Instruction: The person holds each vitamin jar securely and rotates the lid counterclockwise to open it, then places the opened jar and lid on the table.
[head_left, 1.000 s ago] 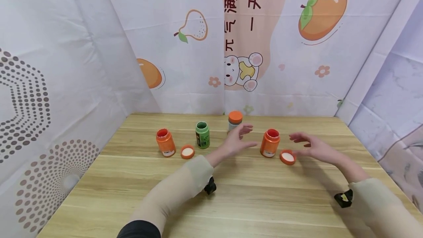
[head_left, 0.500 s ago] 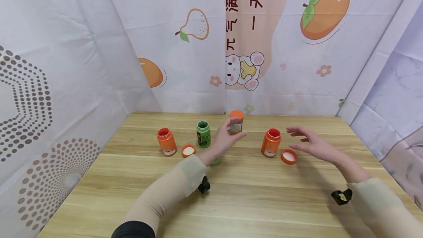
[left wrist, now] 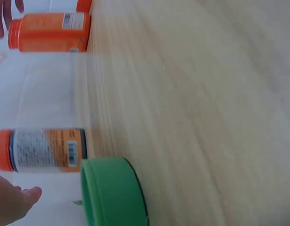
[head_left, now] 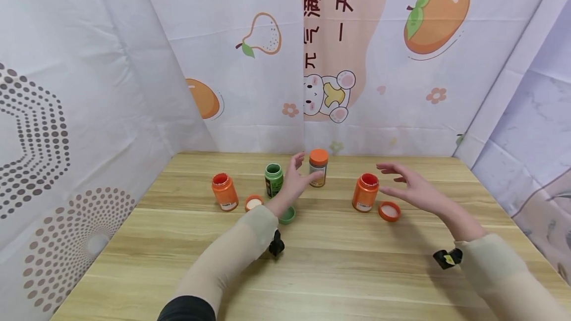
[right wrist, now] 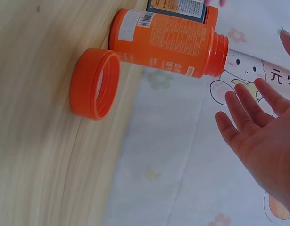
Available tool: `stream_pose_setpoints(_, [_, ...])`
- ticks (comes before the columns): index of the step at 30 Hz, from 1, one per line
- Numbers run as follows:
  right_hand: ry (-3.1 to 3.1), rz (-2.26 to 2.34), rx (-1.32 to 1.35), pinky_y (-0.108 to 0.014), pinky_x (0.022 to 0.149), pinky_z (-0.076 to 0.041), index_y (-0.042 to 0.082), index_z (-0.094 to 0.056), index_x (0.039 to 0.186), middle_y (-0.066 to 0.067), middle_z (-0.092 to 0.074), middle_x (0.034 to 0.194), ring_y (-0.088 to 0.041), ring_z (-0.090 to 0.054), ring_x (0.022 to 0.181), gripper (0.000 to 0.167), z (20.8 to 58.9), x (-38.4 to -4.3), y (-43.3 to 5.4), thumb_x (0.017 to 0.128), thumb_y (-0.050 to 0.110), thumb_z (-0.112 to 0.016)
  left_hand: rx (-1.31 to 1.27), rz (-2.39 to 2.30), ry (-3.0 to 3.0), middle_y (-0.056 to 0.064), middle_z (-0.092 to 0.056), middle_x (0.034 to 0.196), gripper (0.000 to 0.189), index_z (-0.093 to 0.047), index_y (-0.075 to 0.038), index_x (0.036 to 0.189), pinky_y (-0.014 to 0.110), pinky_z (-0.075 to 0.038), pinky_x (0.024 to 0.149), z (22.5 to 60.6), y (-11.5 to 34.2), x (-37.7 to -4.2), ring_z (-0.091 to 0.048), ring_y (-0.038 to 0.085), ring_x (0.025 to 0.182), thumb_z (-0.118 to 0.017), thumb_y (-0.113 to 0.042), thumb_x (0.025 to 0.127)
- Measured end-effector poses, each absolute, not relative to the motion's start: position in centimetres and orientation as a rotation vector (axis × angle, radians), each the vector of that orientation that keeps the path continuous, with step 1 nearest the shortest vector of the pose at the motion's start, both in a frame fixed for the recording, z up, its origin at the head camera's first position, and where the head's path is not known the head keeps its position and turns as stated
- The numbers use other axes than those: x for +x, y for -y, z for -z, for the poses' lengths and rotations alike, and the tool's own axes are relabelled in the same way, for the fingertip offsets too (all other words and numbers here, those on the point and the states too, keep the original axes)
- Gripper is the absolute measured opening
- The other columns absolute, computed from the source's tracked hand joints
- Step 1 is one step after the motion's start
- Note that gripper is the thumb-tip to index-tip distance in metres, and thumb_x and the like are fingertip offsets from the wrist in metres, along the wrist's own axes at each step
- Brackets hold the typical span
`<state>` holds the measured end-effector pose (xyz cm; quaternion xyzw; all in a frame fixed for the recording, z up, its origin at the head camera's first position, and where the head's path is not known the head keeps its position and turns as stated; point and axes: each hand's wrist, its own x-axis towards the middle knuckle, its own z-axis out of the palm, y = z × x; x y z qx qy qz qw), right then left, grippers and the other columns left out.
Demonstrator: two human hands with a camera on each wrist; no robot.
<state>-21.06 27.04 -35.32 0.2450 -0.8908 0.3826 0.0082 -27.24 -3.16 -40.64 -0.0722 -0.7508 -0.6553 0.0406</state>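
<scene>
My left hand [head_left: 292, 185] hovers with fingers apart, holding nothing. Its thumb overlaps the front of a closed bottle with an orange cap [head_left: 317, 167] in the head view, but the left wrist view shows a gap. Left of this hand stands an uncapped green bottle [head_left: 273, 178]; a green lid [left wrist: 117, 193] lies below its wrist. With nothing in its grasp, my right hand [head_left: 412, 189] is spread beside an uncapped orange bottle [head_left: 365, 193]. In the right wrist view its fingers [right wrist: 251, 113] are near the bottle's mouth, apart from it. An orange lid [right wrist: 94, 84] lies beside that bottle.
Another uncapped orange bottle [head_left: 224, 192] stands at the left, with an upturned orange lid [head_left: 254, 202] beside it. All of this is on a wooden table [head_left: 339, 271]. A printed curtain [head_left: 250, 83] hangs along the back edge.
My left hand has moved left, away from the front of the closed bottle, uncovering it and the green lid. My right hand has shifted left toward the right orange bottle. The bottles stay put.
</scene>
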Motion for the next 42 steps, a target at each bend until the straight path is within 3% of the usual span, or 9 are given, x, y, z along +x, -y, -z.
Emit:
stream_pose_setpoints(13, [2.768,-1.174,0.805,-0.056,0.101,-0.035,0.003,-0.045,0.139,-0.017,-0.050,0.136,-0.035,-0.044,0.124,0.057,34.5,-22.3,-25.2,0.091,0.020,-0.070,-0.096,2.042,2.340,0.016,-0.043,0.142,0.079,-0.038,-0.007,0.144,0.043,-0.034,0.107,42.1,3.0,-29.3,-0.039,0.032,0.133,-0.082,-0.019,0.080])
stream_pose_setpoints(42, [2.805,-1.188,0.898,-0.055,0.103,-0.032,0.005,-0.045,0.140,-0.015,-0.050,0.136,-0.034,-0.043,0.127,0.059,34.0,-25.3,-22.0,0.091,0.024,-0.071,-0.214,1.947,2.541,0.020,-0.052,0.132,0.062,-0.044,-0.002,0.138,0.043,-0.039,0.102,43.1,2.2,-31.6,-0.049,0.033,0.123,-0.076,-0.005,0.084])
